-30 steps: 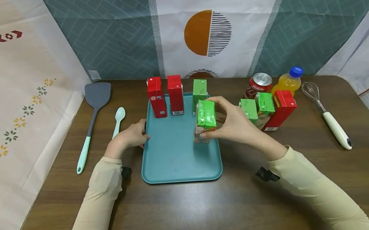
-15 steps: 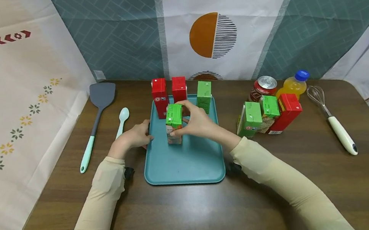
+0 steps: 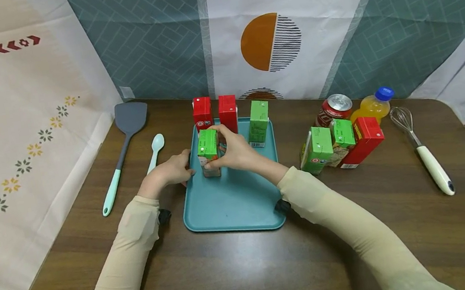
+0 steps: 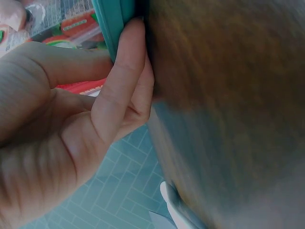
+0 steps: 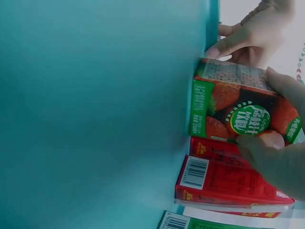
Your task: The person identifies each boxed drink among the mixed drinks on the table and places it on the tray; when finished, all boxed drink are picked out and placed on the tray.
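Observation:
My right hand (image 3: pixel 237 151) grips a green-topped juice carton (image 3: pixel 207 144) upright between thumb and fingers, its base at the tray's left part. Strawberries are printed on the carton (image 5: pixel 238 112) in the right wrist view. At the left rim of the teal tray (image 3: pixel 236 207), my left hand (image 3: pixel 170 170) pinches the edge; in the left wrist view the thumb and fingers (image 4: pixel 126 71) meet on that rim. Two red cartons (image 3: pixel 228 110) stand along the tray's far side, the left one partly hidden behind the held carton. A green carton (image 3: pixel 259 122) stands right of them.
Right of the tray stand two green cartons (image 3: pixel 317 149), a red carton (image 3: pixel 362 141), a cola can (image 3: pixel 332 109) and an orange drink bottle (image 3: pixel 372 106). A whisk (image 3: pixel 428 159) lies farther right. A spatula (image 3: pixel 121 144) and a light green spoon (image 3: pixel 156 149) lie left.
My right hand has carried the strawberry juice carton leftward across the tray, from its right side to near the left rim. My left hand has stayed at the tray's edge.

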A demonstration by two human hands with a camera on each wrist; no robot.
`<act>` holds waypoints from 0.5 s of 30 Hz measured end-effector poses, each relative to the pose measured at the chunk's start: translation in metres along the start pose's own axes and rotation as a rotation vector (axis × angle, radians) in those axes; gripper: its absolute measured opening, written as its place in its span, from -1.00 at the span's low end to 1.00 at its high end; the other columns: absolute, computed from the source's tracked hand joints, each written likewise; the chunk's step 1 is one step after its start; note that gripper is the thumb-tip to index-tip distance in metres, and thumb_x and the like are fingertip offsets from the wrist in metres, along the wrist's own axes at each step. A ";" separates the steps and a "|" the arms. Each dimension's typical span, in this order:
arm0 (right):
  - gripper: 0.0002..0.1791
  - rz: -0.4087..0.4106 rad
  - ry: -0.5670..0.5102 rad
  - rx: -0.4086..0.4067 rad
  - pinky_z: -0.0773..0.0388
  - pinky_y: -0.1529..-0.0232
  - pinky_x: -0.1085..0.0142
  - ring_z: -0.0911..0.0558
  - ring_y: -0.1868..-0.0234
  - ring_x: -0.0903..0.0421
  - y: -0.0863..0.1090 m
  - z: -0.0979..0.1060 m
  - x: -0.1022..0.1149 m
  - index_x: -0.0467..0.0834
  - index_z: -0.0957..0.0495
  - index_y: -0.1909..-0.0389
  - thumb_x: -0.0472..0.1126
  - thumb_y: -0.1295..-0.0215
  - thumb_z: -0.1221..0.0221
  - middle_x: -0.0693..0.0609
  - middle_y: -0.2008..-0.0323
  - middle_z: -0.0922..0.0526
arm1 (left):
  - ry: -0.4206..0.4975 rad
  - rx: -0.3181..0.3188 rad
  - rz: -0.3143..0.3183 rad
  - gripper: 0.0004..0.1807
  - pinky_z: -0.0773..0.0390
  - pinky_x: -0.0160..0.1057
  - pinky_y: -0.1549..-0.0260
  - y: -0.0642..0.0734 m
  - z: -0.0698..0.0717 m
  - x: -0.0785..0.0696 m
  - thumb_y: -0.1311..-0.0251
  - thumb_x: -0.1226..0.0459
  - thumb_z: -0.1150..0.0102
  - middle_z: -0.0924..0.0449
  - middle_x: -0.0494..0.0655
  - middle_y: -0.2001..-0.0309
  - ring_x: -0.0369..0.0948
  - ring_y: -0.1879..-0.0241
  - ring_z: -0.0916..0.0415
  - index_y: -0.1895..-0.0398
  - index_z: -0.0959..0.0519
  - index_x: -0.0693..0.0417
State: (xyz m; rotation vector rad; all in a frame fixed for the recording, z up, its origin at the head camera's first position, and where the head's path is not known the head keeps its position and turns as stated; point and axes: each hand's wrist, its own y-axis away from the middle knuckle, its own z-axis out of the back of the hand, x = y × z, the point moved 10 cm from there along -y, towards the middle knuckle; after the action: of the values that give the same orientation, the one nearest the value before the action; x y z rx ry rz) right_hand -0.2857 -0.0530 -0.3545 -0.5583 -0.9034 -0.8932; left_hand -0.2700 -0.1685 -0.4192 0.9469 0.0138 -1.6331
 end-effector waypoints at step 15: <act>-0.02 -0.018 0.082 0.018 -0.34 -0.21 0.04 -0.29 -0.30 -0.03 0.031 0.021 -0.007 -0.09 -0.07 -0.40 -0.08 0.01 -0.40 -0.11 -0.31 -0.27 | -0.011 -0.018 -0.008 -0.28 -0.58 -0.23 0.37 -0.001 0.000 0.000 -0.28 0.42 0.04 -0.42 0.39 -0.03 -0.16 0.48 -0.60 -0.38 0.16 0.44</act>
State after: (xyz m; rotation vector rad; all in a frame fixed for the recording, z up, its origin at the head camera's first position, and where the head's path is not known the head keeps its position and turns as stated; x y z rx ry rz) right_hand -0.2709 -0.0181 -0.3514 -0.4956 -0.8429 -0.9170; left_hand -0.2713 -0.1680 -0.4193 0.9259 0.0250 -1.6433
